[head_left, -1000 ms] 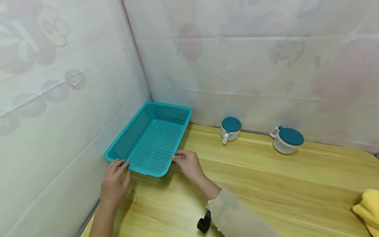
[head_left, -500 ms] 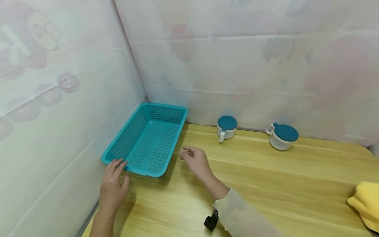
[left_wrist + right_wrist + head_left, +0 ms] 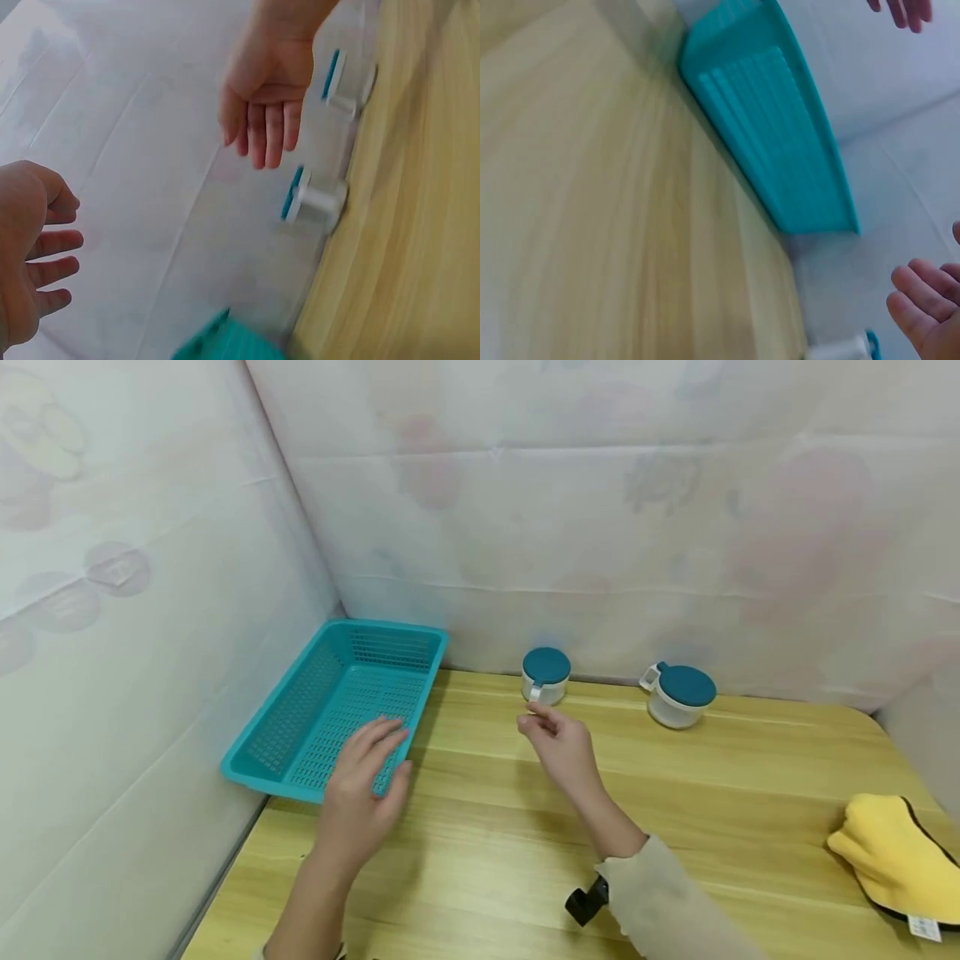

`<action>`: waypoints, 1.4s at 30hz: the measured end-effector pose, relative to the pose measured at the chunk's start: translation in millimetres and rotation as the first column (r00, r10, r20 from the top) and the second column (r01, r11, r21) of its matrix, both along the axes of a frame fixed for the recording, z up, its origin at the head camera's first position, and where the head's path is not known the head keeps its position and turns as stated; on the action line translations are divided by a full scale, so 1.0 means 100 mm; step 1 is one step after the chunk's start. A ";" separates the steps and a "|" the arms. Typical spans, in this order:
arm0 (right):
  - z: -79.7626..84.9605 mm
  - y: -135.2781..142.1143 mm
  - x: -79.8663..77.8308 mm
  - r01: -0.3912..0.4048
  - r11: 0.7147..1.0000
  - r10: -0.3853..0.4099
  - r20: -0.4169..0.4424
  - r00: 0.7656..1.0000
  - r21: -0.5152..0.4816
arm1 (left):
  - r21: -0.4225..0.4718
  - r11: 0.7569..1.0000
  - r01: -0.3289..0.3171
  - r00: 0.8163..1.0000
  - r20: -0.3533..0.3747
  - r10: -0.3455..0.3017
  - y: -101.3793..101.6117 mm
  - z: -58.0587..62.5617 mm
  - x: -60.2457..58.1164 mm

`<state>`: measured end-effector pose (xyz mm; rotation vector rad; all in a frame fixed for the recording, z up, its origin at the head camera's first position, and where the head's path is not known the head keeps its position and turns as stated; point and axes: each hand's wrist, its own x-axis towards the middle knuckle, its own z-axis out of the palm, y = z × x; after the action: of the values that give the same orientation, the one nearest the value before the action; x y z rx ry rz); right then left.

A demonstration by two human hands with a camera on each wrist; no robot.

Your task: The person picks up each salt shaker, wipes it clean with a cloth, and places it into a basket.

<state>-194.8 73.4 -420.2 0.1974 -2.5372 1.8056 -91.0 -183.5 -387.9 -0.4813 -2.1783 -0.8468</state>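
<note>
Teal plastic basket [image 3: 363,693] sits at the table's [image 3: 480,843] back left corner. Left hand [image 3: 362,789] empty, fingers loosely spread, over its near end. Right hand [image 3: 564,756] empty, fingers relaxed, near the closer lidded jar [image 3: 546,667]; gap hard to judge. Second jar [image 3: 681,693] and yellow cloth [image 3: 892,852] farther right.

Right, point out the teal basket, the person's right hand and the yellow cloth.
Teal basket [image 3: 362,695], head view: its bare slotted floor.
Right hand [image 3: 564,752], head view: middle of the hand.
Yellow cloth [image 3: 892,858], head view: middle of its visible part.
</note>
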 end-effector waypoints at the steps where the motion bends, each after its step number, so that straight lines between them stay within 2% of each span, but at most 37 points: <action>1: 0.02 0.06 0.01 0.018 1.000 -0.018 -0.003 1.000 0.009 | 0.001 1.000 0.018 1.000 -0.005 -0.018 0.08 0.02 -0.05; 6: 0.08 0.34 0.06 0.083 0.992 -0.080 -0.034 0.996 0.096 | -0.003 0.995 0.101 0.993 0.059 -0.100 0.45 0.01 -0.30; 10: 0.09 0.49 0.13 0.110 0.983 -0.102 -0.059 0.993 0.149 | 0.070 0.990 0.120 0.967 0.216 -0.133 0.68 -0.09 -0.51; 13: 0.07 0.59 0.19 0.117 0.978 -0.102 -0.090 0.991 0.176 | 0.174 0.982 0.066 0.919 0.373 -0.128 0.80 -0.20 -0.69; 17: 0.05 0.75 0.28 0.130 0.968 -0.101 -0.140 0.985 0.214 | 0.306 0.950 -0.054 0.837 0.533 -0.124 0.89 -0.38 -0.97; 21: 0.05 0.95 0.35 0.160 0.951 -0.114 -0.181 0.977 0.264 | 0.379 0.915 -0.141 0.787 0.603 -0.129 0.95 -0.54 -1.19; 25: 0.05 1.14 0.45 0.200 0.930 -0.137 -0.214 0.967 0.308 | 0.393 0.901 -0.185 0.742 0.657 -0.134 0.98 -0.66 -1.32; 27: 0.07 1.23 0.50 0.215 0.919 -0.146 -0.222 0.964 0.330 | 0.388 0.899 -0.204 0.729 0.673 -0.125 1.00 -0.70 -1.37; 29: 0.10 1.33 0.56 0.228 0.908 -0.152 -0.231 0.961 0.351 | 0.386 0.894 -0.228 0.729 0.676 -0.107 1.03 -0.74 -1.42; 34: 0.15 1.62 0.67 0.253 0.888 -0.156 -0.265 0.952 0.385 | 0.409 0.864 -0.293 0.751 0.658 -0.057 1.08 -0.83 -1.52; 38: 0.15 1.92 0.74 0.287 0.871 -0.181 -0.283 0.942 0.399 | 0.424 0.848 -0.317 0.753 0.656 -0.046 1.11 -0.89 -1.57; 40: 0.17 2.10 0.77 0.308 0.847 -0.203 -0.273 0.940 0.433 | 0.426 0.843 -0.328 0.753 0.657 -0.039 1.12 -0.91 -1.58; 42: 0.20 2.30 0.80 0.320 0.806 -0.224 -0.245 0.943 0.498 | 0.431 0.837 -0.337 0.755 0.655 -0.034 1.13 -0.92 -1.58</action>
<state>-115.1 302.9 -400.3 -0.0102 -2.6980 0.9082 -248.7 -70.5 -480.2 0.3393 -2.3708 -1.6333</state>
